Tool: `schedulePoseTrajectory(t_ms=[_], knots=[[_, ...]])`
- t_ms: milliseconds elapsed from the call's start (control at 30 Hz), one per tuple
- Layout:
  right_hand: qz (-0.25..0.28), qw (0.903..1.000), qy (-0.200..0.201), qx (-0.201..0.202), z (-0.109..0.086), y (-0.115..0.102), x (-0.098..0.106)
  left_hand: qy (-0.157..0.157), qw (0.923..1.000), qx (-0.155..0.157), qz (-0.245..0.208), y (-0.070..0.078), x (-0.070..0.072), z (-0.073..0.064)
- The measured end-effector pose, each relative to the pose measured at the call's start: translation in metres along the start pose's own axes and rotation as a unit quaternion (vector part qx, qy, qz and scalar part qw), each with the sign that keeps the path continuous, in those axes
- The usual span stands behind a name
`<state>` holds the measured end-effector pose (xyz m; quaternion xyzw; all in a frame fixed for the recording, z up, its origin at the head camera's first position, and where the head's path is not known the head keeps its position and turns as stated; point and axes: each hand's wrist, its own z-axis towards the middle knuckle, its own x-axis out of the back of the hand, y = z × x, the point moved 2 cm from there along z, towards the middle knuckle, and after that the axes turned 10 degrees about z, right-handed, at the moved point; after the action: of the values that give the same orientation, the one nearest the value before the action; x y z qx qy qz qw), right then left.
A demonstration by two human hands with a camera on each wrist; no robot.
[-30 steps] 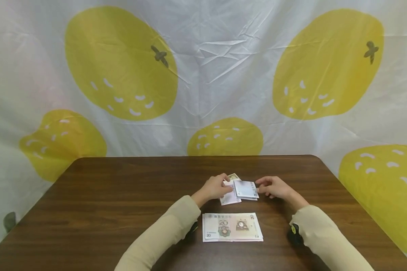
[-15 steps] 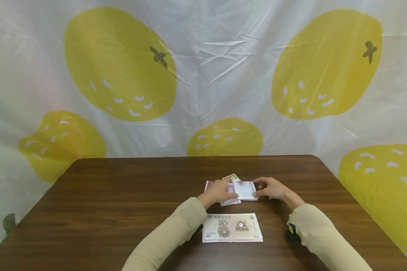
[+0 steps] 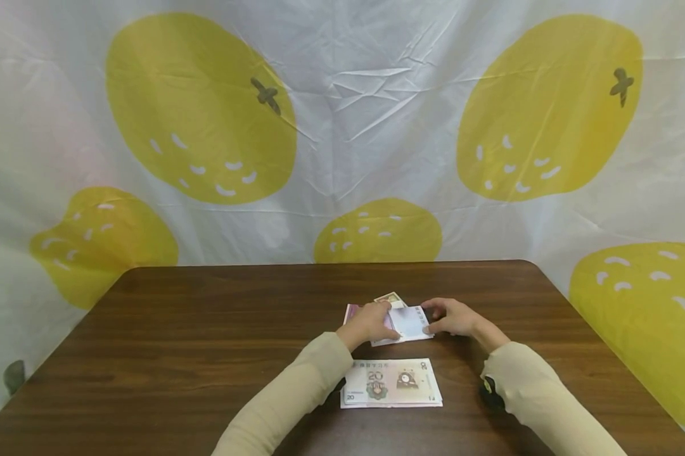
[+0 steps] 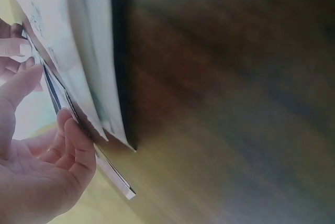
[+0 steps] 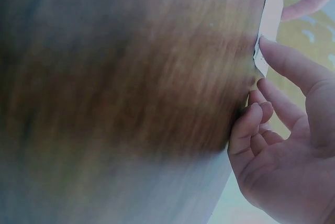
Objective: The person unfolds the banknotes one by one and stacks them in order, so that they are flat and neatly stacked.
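1. Between my hands, toward the far side, a pale note (image 3: 412, 322) lies over a purple-edged note (image 3: 350, 311), with a yellowish note (image 3: 388, 297) beyond: flat paper, unevenly overlapped.
2. My left hand (image 3: 368, 322) grips its left end, thumb near, fingers far; my right hand (image 3: 458, 318) grips its right end likewise.
3. Nearer me, 20-marked notes (image 3: 392, 383) already lie roughly stacked; the far group looks less ordered, I judge.
4. Below, wood-grained table (image 3: 177, 354); beyond, wrinkled lemon-print cloth (image 3: 342, 158).

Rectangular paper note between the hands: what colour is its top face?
The paper note is mostly pale bluish-white, clearest in the head view.
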<state>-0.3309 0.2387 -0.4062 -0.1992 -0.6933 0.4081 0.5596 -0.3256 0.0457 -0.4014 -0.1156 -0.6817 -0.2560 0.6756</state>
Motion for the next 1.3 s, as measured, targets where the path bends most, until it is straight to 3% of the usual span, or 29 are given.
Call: schedulePoseTrajectory(t_ms=[233,300,433,533,600,633,767,833,900,1067,1133,1200,1300], knots=[[-0.001,1.0,-0.002,0.002,0.0,0.002,0.0,0.007,0.9988,0.02,-0.044,-0.001,0.002,-0.001],[-0.002,1.0,-0.001,0.0,0.0,0.001,0.0,0.024,0.9986,0.018,-0.045,-0.003,0.0,0.0],[-0.001,1.0,0.001,0.0,-0.001,0.0,0.0,0.065,0.9963,-0.003,-0.056,-0.018,-0.018,0.018],[0.001,1.0,0.003,-0.001,-0.002,-0.001,0.0,0.072,0.9932,-0.006,-0.091,-0.021,-0.019,0.02],[0.006,1.0,0.003,0.0,-0.002,-0.001,0.0,0.076,0.9903,0.001,-0.117,-0.018,-0.012,0.014],[0.009,0.9999,0.005,-0.001,-0.003,-0.001,0.0,0.062,0.9894,0.021,-0.129,-0.012,-0.001,0.006],[0.022,0.9997,0.006,-0.003,-0.005,-0.001,0.0,0.075,0.9779,0.045,-0.19,-0.007,0.006,-0.004],[0.035,0.9993,0.007,-0.009,-0.005,0.0,0.0,0.071,0.9663,0.06,-0.24,-0.007,0.006,-0.006],[0.058,0.9981,0.01,-0.016,-0.006,0.0,0.0,0.059,0.946,0.075,-0.31,-0.008,0.005,-0.007],[0.129,0.9909,0.035,-0.018,-0.006,-0.002,0.002,0.051,0.8743,0.085,-0.475,-0.011,0.001,-0.006],[0.152,0.9872,0.046,-0.013,-0.007,-0.005,0.003,0.057,0.852,0.084,-0.514,-0.012,0.0,-0.006],[0.176,0.983,0.052,-0.01,-0.007,-0.007,0.003,0.064,0.8355,0.083,-0.539,-0.014,0.0,-0.006],[0.215,0.9747,0.06,-0.018,-0.008,-0.012,0.003,0.069,0.8182,0.093,-0.563,-0.016,0.0,-0.008]])
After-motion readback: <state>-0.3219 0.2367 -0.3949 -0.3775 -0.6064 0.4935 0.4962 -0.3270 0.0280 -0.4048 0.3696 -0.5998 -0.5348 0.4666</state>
